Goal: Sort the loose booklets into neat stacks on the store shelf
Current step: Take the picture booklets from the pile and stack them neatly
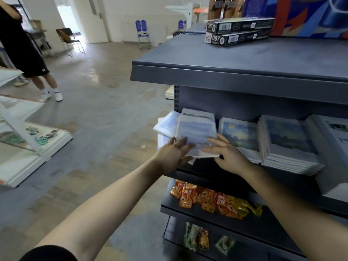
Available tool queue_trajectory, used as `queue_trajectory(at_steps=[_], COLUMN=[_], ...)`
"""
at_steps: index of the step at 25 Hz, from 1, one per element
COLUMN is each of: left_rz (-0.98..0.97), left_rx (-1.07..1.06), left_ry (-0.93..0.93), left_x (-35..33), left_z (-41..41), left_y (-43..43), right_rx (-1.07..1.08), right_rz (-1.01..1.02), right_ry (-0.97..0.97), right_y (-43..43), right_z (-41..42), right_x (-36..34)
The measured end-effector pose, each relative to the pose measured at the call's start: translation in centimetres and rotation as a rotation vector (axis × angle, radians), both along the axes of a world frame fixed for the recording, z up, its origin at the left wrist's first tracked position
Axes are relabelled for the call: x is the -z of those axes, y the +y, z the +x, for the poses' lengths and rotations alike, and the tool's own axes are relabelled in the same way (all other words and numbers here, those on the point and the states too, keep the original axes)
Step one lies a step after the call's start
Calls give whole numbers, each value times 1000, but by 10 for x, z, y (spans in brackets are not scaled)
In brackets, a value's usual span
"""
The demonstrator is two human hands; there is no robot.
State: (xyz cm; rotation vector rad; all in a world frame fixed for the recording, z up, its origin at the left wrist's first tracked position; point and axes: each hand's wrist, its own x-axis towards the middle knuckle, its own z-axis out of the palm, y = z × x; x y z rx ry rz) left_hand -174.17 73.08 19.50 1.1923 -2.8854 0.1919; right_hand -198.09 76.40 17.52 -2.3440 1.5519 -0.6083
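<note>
Head view: left hand [174,154] and right hand [227,156], fingers straight and apart, press flat rectangular paper booklets [196,129].

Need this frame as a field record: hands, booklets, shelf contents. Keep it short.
left hand: fingers straight, resting on the left front of the loose booklets
right hand: fingers straight, touching the same pile's front edge
loose booklets: askew pile at the shelf's left end, some fanned out leftward
middle stack: low, squared, blue painted cover
right stack: taller, squared, similar cover
shelf unit: dark grey, booklets on its middle level
below: orange snack packets
top: two black boxes, stacked
</note>
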Motion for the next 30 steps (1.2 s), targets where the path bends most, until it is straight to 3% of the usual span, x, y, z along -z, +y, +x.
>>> queue_trajectory(at_steps=[4,10,13,18,22,25,28,30], left_rz=[149,132,135,183,214,83,159,43], left_rx=[-35,-45,-9,123,179,307,288,228], left_ry=[168,271,273,347,279,268,30,-69], left_x=[7,12,2,16,29,31,18,6], left_z=[-19,-33,-59,-106,-128,-136,-140,-145], left_y=[9,10,9,3,0,-11,-21,-21], right_rx=[63,189,254,370,272,325,445,477], right_rz=[-5,-214,-429,-571,-446,-315,-72,42], right_ry=[31,-95,49,418,477,437,386,340], right_y=[9,18,29,60,73,70,61,57], right_z=[-7,-16,-35,-74,-76,-62,-47,-41], right_x=[7,11,15,14,14,17,19,20])
